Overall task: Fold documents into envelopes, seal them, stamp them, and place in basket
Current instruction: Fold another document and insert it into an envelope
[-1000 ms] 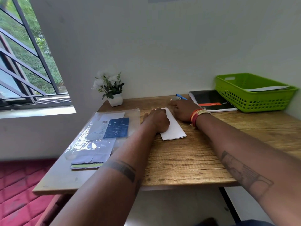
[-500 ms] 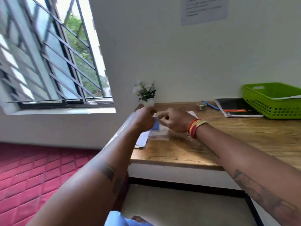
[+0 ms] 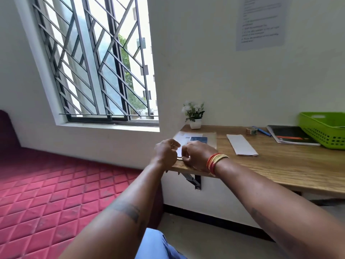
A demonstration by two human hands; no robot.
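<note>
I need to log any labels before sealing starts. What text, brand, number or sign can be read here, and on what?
None can be read.
Wall sheet: printed lines, too blurred.
Blue card in the plastic sleeve: print too small.
Black notebook: orange band, wording illegible.
Folded paper: blank.

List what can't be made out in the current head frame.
- Near end of the plastic packet: hidden behind left hand and right hand; their grip can't be judged.
- Green basket: cut off by the right edge; contents unseen.
- Wall notice: text too blurred to read.
- Tape roll and blue pen: too small for detail.
</note>
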